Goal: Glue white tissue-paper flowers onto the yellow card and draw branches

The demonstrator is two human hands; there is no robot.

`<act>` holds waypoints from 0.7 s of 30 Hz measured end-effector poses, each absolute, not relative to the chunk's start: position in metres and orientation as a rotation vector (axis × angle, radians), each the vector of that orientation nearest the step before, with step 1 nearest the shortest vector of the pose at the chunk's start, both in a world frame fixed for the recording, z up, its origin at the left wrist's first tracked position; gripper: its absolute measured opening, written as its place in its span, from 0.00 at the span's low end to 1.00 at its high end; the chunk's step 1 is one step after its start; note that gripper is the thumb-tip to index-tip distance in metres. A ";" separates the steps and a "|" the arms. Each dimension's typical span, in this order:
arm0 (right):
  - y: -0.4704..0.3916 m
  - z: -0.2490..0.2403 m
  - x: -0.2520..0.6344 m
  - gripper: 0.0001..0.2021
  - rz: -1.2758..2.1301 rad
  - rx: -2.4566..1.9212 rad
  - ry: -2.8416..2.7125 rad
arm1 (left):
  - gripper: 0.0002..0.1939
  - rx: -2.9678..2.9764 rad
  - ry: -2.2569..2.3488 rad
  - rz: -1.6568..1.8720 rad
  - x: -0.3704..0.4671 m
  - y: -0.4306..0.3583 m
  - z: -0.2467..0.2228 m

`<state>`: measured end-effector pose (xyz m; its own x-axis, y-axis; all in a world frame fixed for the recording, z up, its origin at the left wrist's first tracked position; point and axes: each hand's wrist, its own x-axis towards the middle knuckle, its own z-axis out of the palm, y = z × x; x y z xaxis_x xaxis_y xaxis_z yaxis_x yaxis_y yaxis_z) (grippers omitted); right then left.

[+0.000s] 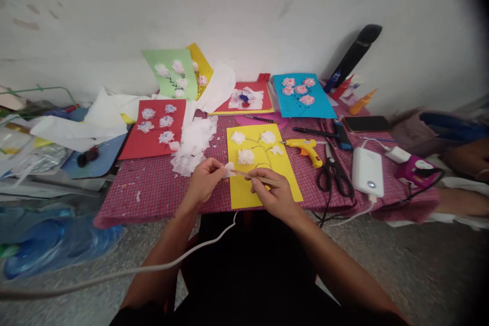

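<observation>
Left to centre: matte red card bearing ruffled white-and-blue flowers; heap of thin, crinkled white tissue squares; both on red checked cloth. Left hand, lower centre: thumb and fingertips pinched together on a small white piece. Right hand, just right: fingers curled round a slender pale stick, tip at the white piece; contact cannot be told. Further right: smooth yellow glue gun, black-handled scissors, rounded white power bank.

Edges: narrow strip of cloth shows between heap and yellow card; card's lower edge near the cloth's front edge; glue gun nozzle at card's right edge.

Yellow card, centre of frame: flat, rectangular, partly hidden by the right hand; three full ruffled white blooms, a smaller one at right, thin dark curving stems
</observation>
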<state>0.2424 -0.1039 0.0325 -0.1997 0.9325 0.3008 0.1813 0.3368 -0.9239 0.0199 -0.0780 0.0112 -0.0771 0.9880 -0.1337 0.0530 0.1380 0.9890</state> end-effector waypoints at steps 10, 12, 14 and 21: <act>-0.102 0.026 0.241 0.07 0.961 -0.996 -1.621 | 0.12 1.058 1.254 1.172 0.026 -0.080 0.012; -0.102 0.026 0.240 0.07 0.980 -1.003 -1.588 | 0.12 1.032 1.221 1.172 0.027 -0.081 0.013; -0.100 0.024 0.240 0.07 1.023 -1.021 -1.516 | 0.13 1.005 1.180 1.167 0.027 -0.081 0.014; -0.094 0.018 0.242 0.12 1.008 -1.079 -1.298 | 0.16 0.953 1.195 1.149 0.039 -0.081 0.016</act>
<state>0.2421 -0.0940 0.0182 0.0321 0.9750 0.2200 0.0286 0.2192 -0.9753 0.0388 -0.0807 0.0164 -0.0036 0.9820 -0.1891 -0.1501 0.1864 0.9709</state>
